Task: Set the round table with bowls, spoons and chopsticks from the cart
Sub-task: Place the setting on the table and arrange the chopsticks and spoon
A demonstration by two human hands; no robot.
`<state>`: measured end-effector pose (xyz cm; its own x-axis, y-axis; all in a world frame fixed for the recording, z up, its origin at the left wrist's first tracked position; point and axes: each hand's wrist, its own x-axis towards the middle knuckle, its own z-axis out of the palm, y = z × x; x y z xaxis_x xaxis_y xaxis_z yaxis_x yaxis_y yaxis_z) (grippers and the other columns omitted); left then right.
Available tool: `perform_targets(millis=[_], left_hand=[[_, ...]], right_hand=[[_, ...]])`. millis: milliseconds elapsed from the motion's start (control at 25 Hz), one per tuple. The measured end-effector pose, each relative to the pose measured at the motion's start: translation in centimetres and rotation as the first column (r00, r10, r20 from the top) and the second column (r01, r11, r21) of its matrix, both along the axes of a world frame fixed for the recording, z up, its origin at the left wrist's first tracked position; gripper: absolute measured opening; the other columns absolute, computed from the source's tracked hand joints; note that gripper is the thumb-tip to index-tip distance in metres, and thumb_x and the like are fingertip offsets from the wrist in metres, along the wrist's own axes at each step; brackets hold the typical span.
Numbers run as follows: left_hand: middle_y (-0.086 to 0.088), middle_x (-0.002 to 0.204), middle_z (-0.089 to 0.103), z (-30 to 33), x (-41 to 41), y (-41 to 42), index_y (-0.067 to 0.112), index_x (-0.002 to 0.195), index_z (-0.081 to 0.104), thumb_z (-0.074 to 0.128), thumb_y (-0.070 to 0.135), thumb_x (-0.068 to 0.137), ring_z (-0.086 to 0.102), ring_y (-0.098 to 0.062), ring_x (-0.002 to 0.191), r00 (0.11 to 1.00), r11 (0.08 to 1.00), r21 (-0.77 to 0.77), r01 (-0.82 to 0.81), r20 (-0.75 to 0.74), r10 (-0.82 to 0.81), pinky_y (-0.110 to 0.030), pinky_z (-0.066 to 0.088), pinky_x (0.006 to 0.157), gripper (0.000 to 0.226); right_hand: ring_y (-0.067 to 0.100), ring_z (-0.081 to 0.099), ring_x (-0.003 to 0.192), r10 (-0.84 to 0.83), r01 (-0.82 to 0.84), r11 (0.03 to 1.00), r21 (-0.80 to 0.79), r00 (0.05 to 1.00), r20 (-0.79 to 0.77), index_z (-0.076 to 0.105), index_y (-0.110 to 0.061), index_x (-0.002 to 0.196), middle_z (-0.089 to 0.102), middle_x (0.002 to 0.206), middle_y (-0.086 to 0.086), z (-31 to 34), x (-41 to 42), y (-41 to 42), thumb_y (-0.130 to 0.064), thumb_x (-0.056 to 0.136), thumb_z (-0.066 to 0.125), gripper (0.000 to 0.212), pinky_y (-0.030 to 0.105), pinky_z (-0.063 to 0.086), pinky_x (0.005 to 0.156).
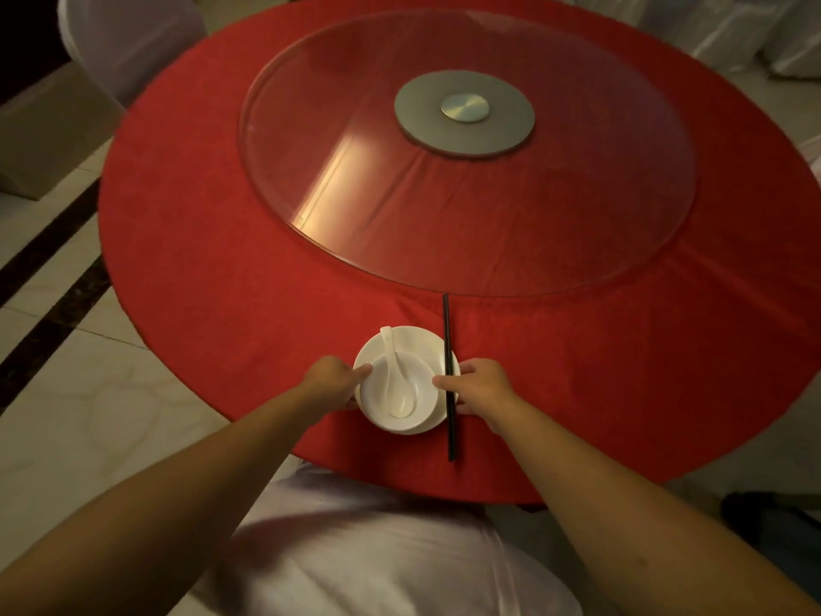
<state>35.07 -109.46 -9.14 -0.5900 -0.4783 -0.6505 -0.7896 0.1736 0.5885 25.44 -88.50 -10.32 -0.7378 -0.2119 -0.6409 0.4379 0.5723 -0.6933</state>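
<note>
A white bowl [422,395] sits on a white plate [417,342] at the near edge of the round table with its red cloth [231,269]. A white spoon [393,375] lies in the bowl, handle pointing away. Black chopsticks [448,349] lie along the plate's right side, partly over its rim. My left hand [333,380] grips the left rims of bowl and plate, thumb on top. My right hand [482,384] grips the right rim, thumb at the bowl's edge, with the chopsticks running under it.
A glass turntable [577,242] on a grey hub [464,111] covers the table's middle. A white-covered chair [377,549] stands right below me, another chair [133,37] at the far left. White bags [733,28] lie at the far right on the tiled floor.
</note>
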Motion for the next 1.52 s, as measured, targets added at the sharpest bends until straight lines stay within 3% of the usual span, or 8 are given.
perform_targets(millis=[240, 360, 560, 880, 1000, 1120, 1280, 1520], left_hand=[[-0.01, 0.066, 0.063, -0.7, -0.1, -0.7, 0.008, 0.065, 0.06, 0.063, 0.043, 0.093, 0.068, -0.034, 0.071, 0.983, 0.969, -0.166, 0.183, 0.038, -0.179, -0.04, 0.057, 0.067, 0.044], [-0.002, 0.083, 0.064, -0.4, 0.1, -0.8, 0.008, 0.095, 0.069, 0.071, 0.039, 0.086, 0.066, -0.029, 0.084, 0.986, 0.94, -0.315, 0.13, -0.055, -0.155, -0.032, 0.046, 0.069, 0.033], [-0.011, 0.088, 0.067, -0.4, 1.1, 0.3, 0.002, 0.125, 0.065, 0.07, 0.005, 0.087, 0.069, -0.031, 0.079, 0.986, 0.993, 0.086, -0.086, -0.137, 0.097, -0.046, 0.062, 0.081, 0.038], [-0.023, 0.101, 0.064, 0.0, 0.6, 0.9, -0.005, 0.122, 0.065, 0.051, -0.018, 0.089, 0.064, -0.037, 0.086, 0.97, 0.955, 0.231, -0.185, -0.116, 0.216, -0.052, 0.061, 0.082, 0.038], [-0.022, 0.1, 0.063, 0.0, 0.0, 0.9, -0.006, 0.121, 0.065, 0.051, -0.018, 0.09, 0.064, -0.038, 0.087, 0.964, 0.951, 0.238, -0.198, -0.129, 0.233, -0.048, 0.06, 0.078, 0.037], [-0.027, 0.105, 0.068, -0.4, -0.3, 0.6, -0.004, 0.12, 0.067, 0.052, -0.017, 0.088, 0.067, -0.039, 0.088, 0.969, 0.961, 0.21, -0.182, -0.129, 0.212, -0.054, 0.061, 0.083, 0.037], [-0.021, 0.105, 0.072, -0.3, -1.2, -0.5, 0.001, 0.122, 0.069, 0.063, -0.002, 0.085, 0.069, -0.033, 0.087, 0.983, 0.993, 0.064, -0.103, -0.147, 0.111, -0.048, 0.06, 0.087, 0.037], [-0.009, 0.108, 0.074, 0.1, -4.4, -1.1, 0.009, 0.114, 0.074, 0.063, 0.02, 0.09, 0.069, -0.025, 0.1, 0.976, 0.988, -0.121, 0.098, -0.184, -0.12, -0.039, 0.057, 0.086, 0.029]], right_hand=[[0.027, 0.073, 0.089, 0.009, -0.006, 0.999, 0.046, 0.998, -0.07, 0.07, -0.01, 0.094, 0.075, 0.095, 0.009, -0.2, 0.1, -0.3, -0.025, 0.075, 0.085, 0.029, 0.05, 0.062, 0.081], [0.019, 0.067, 0.09, 0.134, -0.073, 0.973, 0.219, 0.951, -0.278, 0.066, -0.02, 0.103, 0.065, 0.091, -0.006, 0.3, 0.4, 0.0, -0.035, 0.076, 0.082, 0.036, 0.038, 0.058, 0.082], [0.028, 0.073, 0.069, 0.041, -0.023, 0.995, 0.093, 0.977, -0.207, 0.073, -0.007, 0.11, 0.071, 0.074, 0.006, -0.1, 1.4, -0.7, -0.014, 0.079, 0.075, 0.032, 0.05, 0.063, 0.075], [0.023, 0.063, 0.052, -0.031, 0.036, 0.999, 0.034, 0.993, -0.116, 0.073, 0.0, 0.11, 0.064, 0.061, 0.006, -0.8, 1.4, -1.5, 0.008, 0.08, 0.058, 0.035, 0.036, 0.055, 0.06], [0.035, 0.074, 0.077, -0.019, 0.025, 0.999, 0.035, 0.987, -0.157, 0.074, -0.002, 0.112, 0.072, 0.08, 0.013, -0.7, 0.9, -1.7, 0.006, 0.081, 0.059, 0.035, 0.049, 0.063, 0.077], [0.038, 0.073, 0.096, -0.005, 0.013, 0.999, 0.046, 0.984, -0.177, 0.074, -0.003, 0.114, 0.075, 0.101, 0.021, -0.7, 0.7, -2.0, 0.004, 0.082, 0.061, 0.035, 0.052, 0.061, 0.086], [0.033, 0.075, 0.084, -0.011, 0.021, 0.998, 0.06, 0.986, -0.168, 0.073, -0.004, 0.114, 0.076, 0.094, 0.018, -0.7, 0.4, -1.7, 0.002, 0.081, 0.063, 0.035, 0.051, 0.062, 0.081], [0.033, 0.072, 0.101, 0.017, 0.0, 0.997, 0.078, 0.974, -0.225, 0.075, -0.01, 0.112, 0.075, 0.101, 0.01, 0.2, -0.5, -2.0, -0.007, 0.083, 0.063, 0.031, 0.05, 0.061, 0.086]])
